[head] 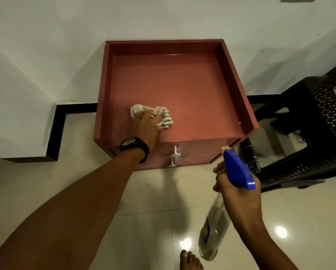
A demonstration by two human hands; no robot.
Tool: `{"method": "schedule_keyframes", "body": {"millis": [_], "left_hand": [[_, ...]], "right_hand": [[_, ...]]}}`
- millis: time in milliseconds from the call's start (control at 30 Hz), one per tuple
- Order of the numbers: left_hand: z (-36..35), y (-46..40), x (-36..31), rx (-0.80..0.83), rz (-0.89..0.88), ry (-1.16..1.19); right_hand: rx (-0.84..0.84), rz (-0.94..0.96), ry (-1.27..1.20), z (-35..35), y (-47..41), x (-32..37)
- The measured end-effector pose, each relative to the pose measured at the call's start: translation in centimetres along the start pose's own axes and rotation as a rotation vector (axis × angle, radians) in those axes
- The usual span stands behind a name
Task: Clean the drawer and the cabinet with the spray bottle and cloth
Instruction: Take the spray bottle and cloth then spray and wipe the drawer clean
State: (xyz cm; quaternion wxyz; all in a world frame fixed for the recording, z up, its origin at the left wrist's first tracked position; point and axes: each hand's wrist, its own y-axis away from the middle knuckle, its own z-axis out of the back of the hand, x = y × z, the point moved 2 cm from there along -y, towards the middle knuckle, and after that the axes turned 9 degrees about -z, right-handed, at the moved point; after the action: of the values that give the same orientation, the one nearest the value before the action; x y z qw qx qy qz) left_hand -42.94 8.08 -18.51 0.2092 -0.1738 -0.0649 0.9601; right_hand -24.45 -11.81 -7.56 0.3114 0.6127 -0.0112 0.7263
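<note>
A white wall (163,18) stands at the far side, with a black skirting (75,109) along its bottom. The floor (147,221) has glossy cream tiles reflecting ceiling lights. A dark perforated plastic stool (303,137) stands at the right.

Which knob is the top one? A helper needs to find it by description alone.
Find the reddish cabinet against the white wall. On its front face, below the left hand, sit two shiny metal knobs; the upper knob is the one nearer the cabinet's top edge.
</note>
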Motion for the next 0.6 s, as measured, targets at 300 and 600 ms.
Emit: {"method": "schedule_keyframes", "body": {"millis": [300,600], "left_hand": [[0.1,0.2,-0.9,-0.114,0.112,0.0],[0.4,1.9,1.1,-0.158,0.163,-0.08]], "right_hand": [[-0.003,-0.047,0.026,-0.6,-0.4,-4.6],[0.035,-0.058,0.067,-1.1,-0.3,-6.8]]}}
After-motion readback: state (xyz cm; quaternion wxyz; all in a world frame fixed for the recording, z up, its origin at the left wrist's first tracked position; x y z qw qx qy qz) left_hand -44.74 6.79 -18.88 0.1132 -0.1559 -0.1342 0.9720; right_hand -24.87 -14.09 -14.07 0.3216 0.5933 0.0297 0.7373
